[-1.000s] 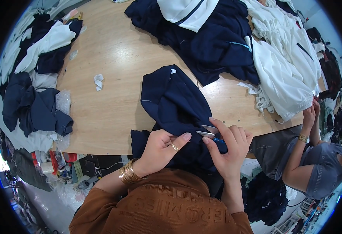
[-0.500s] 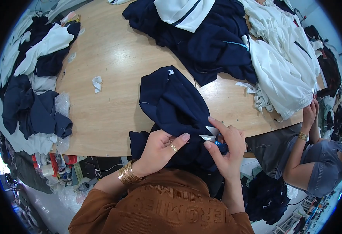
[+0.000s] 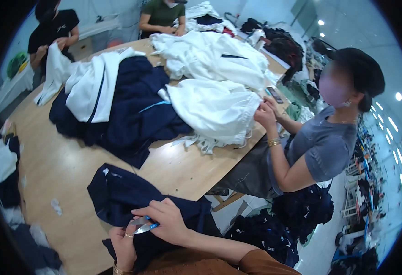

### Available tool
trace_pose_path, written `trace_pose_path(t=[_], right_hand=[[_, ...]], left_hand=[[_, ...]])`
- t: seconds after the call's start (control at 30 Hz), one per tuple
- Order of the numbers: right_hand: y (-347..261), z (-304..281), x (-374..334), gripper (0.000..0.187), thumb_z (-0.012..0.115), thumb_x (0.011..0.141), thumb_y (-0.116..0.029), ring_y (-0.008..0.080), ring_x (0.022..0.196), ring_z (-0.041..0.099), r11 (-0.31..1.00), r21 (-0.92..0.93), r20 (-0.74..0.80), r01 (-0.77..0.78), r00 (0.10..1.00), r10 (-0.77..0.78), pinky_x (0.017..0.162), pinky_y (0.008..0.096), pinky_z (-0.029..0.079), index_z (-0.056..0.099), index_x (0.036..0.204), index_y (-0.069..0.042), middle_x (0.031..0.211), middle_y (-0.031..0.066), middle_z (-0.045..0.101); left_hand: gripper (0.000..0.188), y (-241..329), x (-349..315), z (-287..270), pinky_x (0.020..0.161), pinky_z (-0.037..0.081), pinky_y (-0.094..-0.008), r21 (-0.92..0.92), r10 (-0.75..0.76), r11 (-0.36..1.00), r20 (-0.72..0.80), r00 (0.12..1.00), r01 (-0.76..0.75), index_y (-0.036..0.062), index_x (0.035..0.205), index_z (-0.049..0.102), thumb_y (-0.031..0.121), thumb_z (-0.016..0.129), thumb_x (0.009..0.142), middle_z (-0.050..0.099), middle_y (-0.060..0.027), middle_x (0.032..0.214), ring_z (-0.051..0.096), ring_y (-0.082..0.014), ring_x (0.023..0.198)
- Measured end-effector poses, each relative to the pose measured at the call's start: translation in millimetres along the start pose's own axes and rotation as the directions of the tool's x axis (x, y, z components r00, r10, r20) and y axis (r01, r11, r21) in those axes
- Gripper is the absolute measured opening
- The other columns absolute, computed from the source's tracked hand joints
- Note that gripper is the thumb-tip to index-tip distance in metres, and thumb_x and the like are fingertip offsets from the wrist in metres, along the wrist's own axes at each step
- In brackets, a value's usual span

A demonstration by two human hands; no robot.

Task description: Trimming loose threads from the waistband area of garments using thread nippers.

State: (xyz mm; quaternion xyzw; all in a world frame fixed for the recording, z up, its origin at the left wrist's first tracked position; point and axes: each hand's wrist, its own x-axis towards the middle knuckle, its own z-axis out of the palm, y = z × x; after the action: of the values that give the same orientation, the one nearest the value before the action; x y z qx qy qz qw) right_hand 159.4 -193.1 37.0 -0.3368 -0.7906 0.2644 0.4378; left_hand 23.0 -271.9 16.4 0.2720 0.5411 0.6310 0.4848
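A navy garment (image 3: 123, 190) lies bunched at the near edge of the table, with a small white tag or scrap at its far corner. Held in my right hand (image 3: 169, 224) is a pair of thread snips (image 3: 143, 228) with silver blades and blue on the grip. The blades are spread and point left, toward my left hand (image 3: 123, 245). That hand is closed on the garment right beside the blade tips, its fingers partly hidden. Whether a thread lies between the blades is too small to tell.
Beyond lie a navy cloth heap (image 3: 132, 96) and white garments (image 3: 210, 98) on the wooden table (image 3: 49, 160). A co-worker (image 3: 315, 142) at the right handles white cloth. Two more people stand at the far side. Dark clothes (image 3: 265, 238) are piled below, right.
My view has swung up and to the right, bringing the co-workers into sight. The snips have come closer to my left hand, and my right hand has turned over above the garment.
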Motion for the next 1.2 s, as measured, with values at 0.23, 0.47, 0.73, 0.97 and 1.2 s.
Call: trace_pose_path(t=[0.23,0.47,0.73,0.97,1.2], right_hand=[[0.6,-2.6,0.8,0.028,0.068,0.067,-0.002,0.0191,0.063,0.054,0.990,0.018,-0.063,-0.142,0.988,0.143,0.057,0.0286,0.039,0.066,0.094,-0.007,0.075,0.0045,0.053],[0.2,0.6,-1.9,0.027,0.066,0.065,0.003,0.0231,0.071,0.060,0.996,0.002,-0.048,-0.090,0.995,0.090,0.059,0.0293,0.047,0.064,0.091,-0.004,0.081,0.0063,0.057],[3.6,7.1,-2.9,0.025,0.066,0.063,0.005,0.0240,0.073,0.063,0.994,0.072,-0.024,-0.088,0.996,0.090,0.062,0.0310,0.050,0.061,0.086,-0.005,0.082,0.0088,0.063],[-5.3,-1.3,4.8,0.010,0.067,0.079,0.000,0.0070,0.065,0.052,0.826,0.362,0.065,-0.433,0.895,0.441,0.060,0.0198,0.041,0.060,0.084,-0.002,0.075,0.0014,0.058],[-8.1,-21.0,7.0,0.018,0.066,0.080,0.001,0.0048,0.070,0.051,0.648,0.478,0.277,-0.593,0.802,0.530,0.065,0.0175,0.040,0.059,0.095,-0.003,0.079,0.0017,0.059]], left_hand=[[0.019,-13.7,11.8,0.3,0.076,0.046,-0.0246,-0.127,-0.080,0.989,-0.007,0.997,0.078,-0.0026,0.100,0.049,0.010,0.059,0.089,0.059,-0.0098,0.096,0.057,-0.0128,0.085],[0.014,-23.2,11.7,-4.1,0.079,0.049,-0.0274,-0.060,0.003,0.998,-0.003,1.000,-0.003,-0.0012,0.100,0.051,0.010,0.054,0.091,0.059,-0.0092,0.098,0.059,-0.0144,0.088],[0.037,-25.0,6.3,2.1,0.052,0.031,-0.0239,0.021,0.007,1.000,-0.157,0.987,-0.004,0.0021,0.060,0.050,0.021,0.061,0.090,0.047,0.0011,0.062,0.041,-0.0039,0.063],[0.031,15.0,13.6,11.5,0.060,0.042,-0.0193,0.048,-0.044,0.998,0.077,0.996,0.041,-0.0058,0.087,0.068,0.022,0.056,0.093,0.064,-0.0017,0.068,0.052,-0.0025,0.064],[0.034,18.6,9.6,1.4,0.080,0.049,-0.0278,0.011,-0.113,0.994,0.171,0.979,0.113,-0.0092,0.095,0.064,0.021,0.048,0.096,0.068,-0.0133,0.089,0.065,-0.0190,0.084]])
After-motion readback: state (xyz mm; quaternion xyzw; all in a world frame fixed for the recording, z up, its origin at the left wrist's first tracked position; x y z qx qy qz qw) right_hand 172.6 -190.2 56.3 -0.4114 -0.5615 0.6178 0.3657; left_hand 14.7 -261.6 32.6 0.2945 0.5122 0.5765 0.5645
